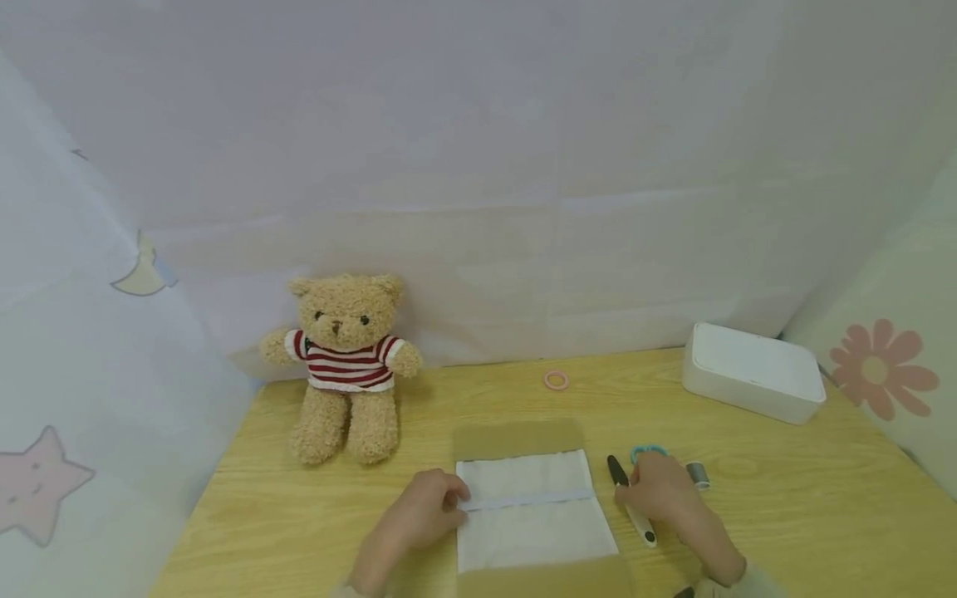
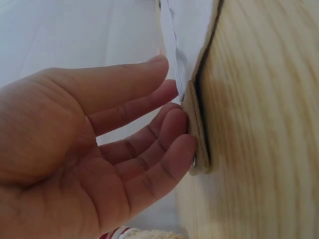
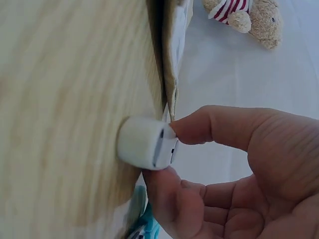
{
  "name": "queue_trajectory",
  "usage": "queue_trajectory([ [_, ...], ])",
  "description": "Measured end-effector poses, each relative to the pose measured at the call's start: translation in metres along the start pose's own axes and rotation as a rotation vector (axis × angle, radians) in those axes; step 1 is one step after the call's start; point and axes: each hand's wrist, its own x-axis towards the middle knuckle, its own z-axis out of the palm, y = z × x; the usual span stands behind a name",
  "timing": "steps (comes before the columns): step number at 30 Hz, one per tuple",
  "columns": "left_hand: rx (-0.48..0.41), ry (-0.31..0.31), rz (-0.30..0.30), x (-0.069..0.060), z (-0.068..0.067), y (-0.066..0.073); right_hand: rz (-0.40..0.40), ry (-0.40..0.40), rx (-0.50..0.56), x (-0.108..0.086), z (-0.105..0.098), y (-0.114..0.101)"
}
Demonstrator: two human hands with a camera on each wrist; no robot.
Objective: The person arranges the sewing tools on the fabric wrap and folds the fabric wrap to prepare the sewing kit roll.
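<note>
Evidently the step in hand is taking up the tool, which lies just beside the right edge of the opened case, its dark end pointing away from the person. The right hand has a narrow grip: thumb and a finger pinch the tool from either side. Whether it has left the tabletop, I cannot tell.

The left hand holds nothing; its fingers are loosely bent, and some fingertips touch the case's left edge, near the end of the strap that crosses the white lining.

Next, I think, the right hand needs a firm pinch and a clean lift, with care not to drag the scissors close beyond its knuckles or knock the spool on its outer side. The left hand probably wants only light pressure, so that the case lies flat and the strap is not tugged askew.

Farther back, the ring and the bear are well apart from this work.
</note>
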Motion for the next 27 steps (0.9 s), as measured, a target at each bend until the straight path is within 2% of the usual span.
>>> queue_trajectory([
  [7,0.006,-0.009,-0.017,-0.001,-0.001,0.000,0.012,-0.029,0.094,0.004,-0.009,0.000],
  [11,0.004,-0.015,-0.034,-0.001,0.000,0.000,-0.063,-0.093,0.310,0.007,-0.011,0.000],
  [14,0.006,-0.009,-0.026,-0.001,0.000,-0.001,-0.123,-0.154,0.506,0.008,-0.013,0.000],
  [15,0.008,-0.005,-0.020,-0.001,0.000,-0.002,-0.140,-0.160,0.537,0.008,-0.013,0.000],
  [18,0.001,0.005,-0.014,0.000,0.001,-0.003,-0.146,-0.151,0.595,0.007,-0.015,-0.001],
  [22,-0.008,0.017,-0.037,0.002,0.002,-0.005,-0.125,-0.134,0.653,0.006,-0.016,-0.003],
  [27,-0.005,0.029,-0.046,0.003,0.002,-0.008,-0.142,-0.138,0.691,0.008,-0.017,-0.007],
])
